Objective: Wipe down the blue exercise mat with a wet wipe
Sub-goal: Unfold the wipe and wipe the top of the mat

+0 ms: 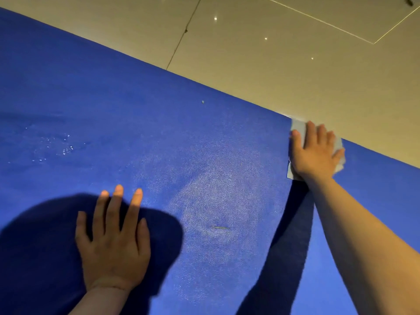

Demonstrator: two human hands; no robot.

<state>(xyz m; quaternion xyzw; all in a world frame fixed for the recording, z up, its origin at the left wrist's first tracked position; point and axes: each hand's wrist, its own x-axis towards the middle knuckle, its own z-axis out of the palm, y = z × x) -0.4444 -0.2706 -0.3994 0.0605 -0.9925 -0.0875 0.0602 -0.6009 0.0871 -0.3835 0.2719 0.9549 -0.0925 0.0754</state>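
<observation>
mat: blue textured foam exercise mat [159,133] lies flat on the floor, fills most of the view, far edge runs diagonally from upper left to right
floor: glossy beige floor tiles [284,42] beyond the far edge, dark grout line and small light reflections on them
wipe: pale grey-white wet wipe [297,128] flat on the mat right at the far edge, one corner touching or just over the edge onto the tile
right hand: right hand [316,153] palm-down on the wipe, fingers straight and slightly spread, pressing it flat, no pinch; arm stretched well out
left hand: left hand [113,242] flat on bare mat near the person, fingers straight and spread, holds nothing; looks like a brace for the reach
shadow: dark shadow of the person [45,235] over the near-left mat, around the left hand
wet marks: glinting droplets [66,146] on the left part, paler sheen patch [216,189] mid-mat; reads as passes already made there, judgement only
debris: small dark streak [221,228] mid-mat and a tiny speck [203,101] further up, both not yet cleaned off
progress: partway, roughly mid-task; centre and left look damp, wipe now at far edge
left to do: right strip past the wipe, near side, the streak and speck; mat ends out of view, cannot tell
</observation>
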